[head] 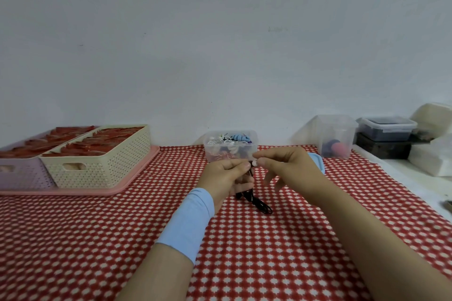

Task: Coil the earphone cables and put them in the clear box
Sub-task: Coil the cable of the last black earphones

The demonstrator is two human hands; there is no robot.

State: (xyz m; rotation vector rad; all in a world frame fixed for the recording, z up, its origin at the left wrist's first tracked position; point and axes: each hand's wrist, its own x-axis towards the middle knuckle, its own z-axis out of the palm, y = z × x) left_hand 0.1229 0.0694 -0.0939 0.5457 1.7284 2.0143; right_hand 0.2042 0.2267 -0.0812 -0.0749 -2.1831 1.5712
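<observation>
A black earphone cable (pixel 259 204) hangs in loops from my left hand (pixel 226 176), whose fingers are curled round the bundle. My right hand (pixel 286 166) pinches the cable's small white end between thumb and forefinger, close to my left fingertips. Both hands hover above the red-and-white checked tablecloth (pixel 256 256) at the table's middle. Just behind them stands the clear box (pixel 253 145), open on top, holding several coiled white, blue and dark cables. Its blue lid (pixel 318 162) lies to the right, partly hidden by my right hand.
A cream basket (pixel 102 168) and a lilac basket (pixel 22 176) of red items sit on a pink tray (pixel 137 176) at the left. At the back right stand a tall clear container (pixel 335 137), a lidded dark box (pixel 387 128) and white packets (pixel 433 156).
</observation>
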